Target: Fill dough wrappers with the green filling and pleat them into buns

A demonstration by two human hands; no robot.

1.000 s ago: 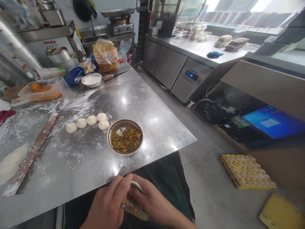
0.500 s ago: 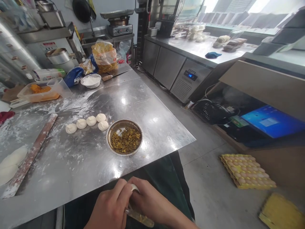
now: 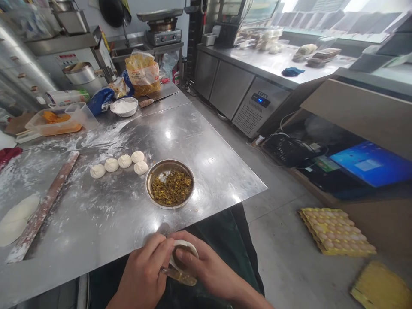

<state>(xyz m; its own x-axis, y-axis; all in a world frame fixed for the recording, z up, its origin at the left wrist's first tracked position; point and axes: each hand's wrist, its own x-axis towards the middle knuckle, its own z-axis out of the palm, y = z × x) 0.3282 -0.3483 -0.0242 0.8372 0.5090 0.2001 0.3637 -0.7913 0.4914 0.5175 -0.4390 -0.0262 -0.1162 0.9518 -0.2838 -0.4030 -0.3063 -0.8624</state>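
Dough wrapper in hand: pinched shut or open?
Open. The dough wrapper rim rings a cup held by the left hand and right hand; dark filling shows inside.

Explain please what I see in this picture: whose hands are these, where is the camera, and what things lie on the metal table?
There is no machine here. A person wears one camera on the head, looking down at their own hands. The left hand and right hand together hold a round dough wrapper, with a flat stick beneath it. On the steel table lie a bowl of filling, five dough balls and a rolling pin.
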